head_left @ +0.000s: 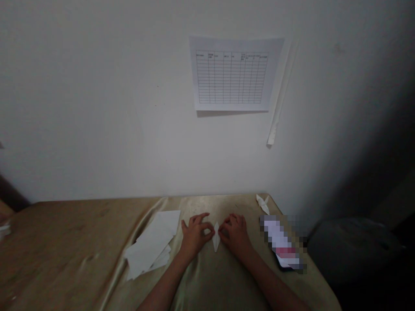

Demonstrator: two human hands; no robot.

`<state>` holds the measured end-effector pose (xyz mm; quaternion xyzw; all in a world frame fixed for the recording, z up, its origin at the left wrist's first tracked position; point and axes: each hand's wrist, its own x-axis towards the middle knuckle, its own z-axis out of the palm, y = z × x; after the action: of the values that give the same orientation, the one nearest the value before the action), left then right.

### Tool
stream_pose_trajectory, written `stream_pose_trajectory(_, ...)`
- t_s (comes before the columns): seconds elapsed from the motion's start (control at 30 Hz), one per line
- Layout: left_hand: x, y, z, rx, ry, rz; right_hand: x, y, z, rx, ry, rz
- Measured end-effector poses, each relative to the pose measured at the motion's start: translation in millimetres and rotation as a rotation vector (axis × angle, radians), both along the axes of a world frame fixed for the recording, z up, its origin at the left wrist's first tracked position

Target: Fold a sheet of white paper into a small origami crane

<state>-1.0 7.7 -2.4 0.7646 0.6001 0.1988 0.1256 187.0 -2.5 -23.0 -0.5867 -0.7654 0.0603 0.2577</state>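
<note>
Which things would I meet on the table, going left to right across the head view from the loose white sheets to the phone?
White sheets, left hand, slim folded paper, right hand, phone.

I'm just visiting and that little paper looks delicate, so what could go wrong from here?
The left hand and right hand are at opposite sides of the narrow paper diamond, so an uneven pull might bend or tear it. The other paper piece lies near the table edge, so a bump could knock it off. The loose sheets are piled unevenly beside the left forearm, which might brush and scatter them.
</note>
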Motion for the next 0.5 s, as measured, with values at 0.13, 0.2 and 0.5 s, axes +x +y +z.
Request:
stream_pose_trajectory(0.13,-1.5,-1.1,4.0,-0.024,0.033,-0.022,2.2,-2.6,2.6,-0.034,-0.026,0.029)
stream_pose_trajectory(0.2,-3.0,-1.1,3.1,-0.037,0.045,-0.034,3.1,-3.7,3.7,-0.041,-0.037,0.04)
stream_pose_trajectory(0.5,-10.8,0.4,-3.2,-0.096,0.107,-0.127,7.0,-7.5,9.4,-0.084,-0.023,0.101)
